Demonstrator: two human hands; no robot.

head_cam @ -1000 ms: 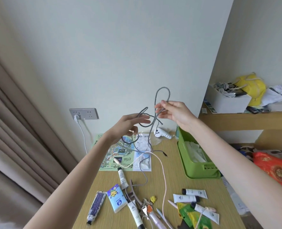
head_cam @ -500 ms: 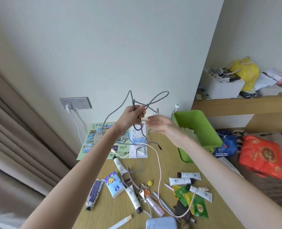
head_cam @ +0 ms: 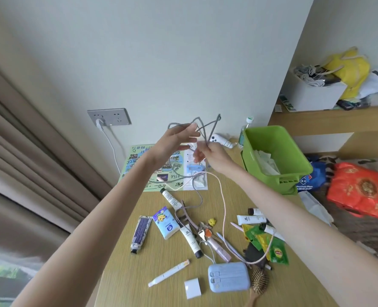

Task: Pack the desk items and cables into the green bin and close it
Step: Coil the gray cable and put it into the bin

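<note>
at far left we see a white plug (head_cam: 99,124) in the wall socket (head_cam: 109,116). above the cluttered desk (head_cam: 128,284), the left hand (head_cam: 174,141) is spread, fingers straight, with loops of a grey cable (head_cam: 202,128) draped over them. just beside it the right hand (head_cam: 214,155) pinches the cable's gathered strands, and the tail trails down onto a printed leaflet (head_cam: 137,160). a pink cable (head_cam: 223,209) snakes across the desk among tubes and a blue power bank (head_cam: 228,276). the green bin (head_cam: 270,138) sits uncovered at the desk's right edge, white paper (head_cam: 265,160) inside.
</note>
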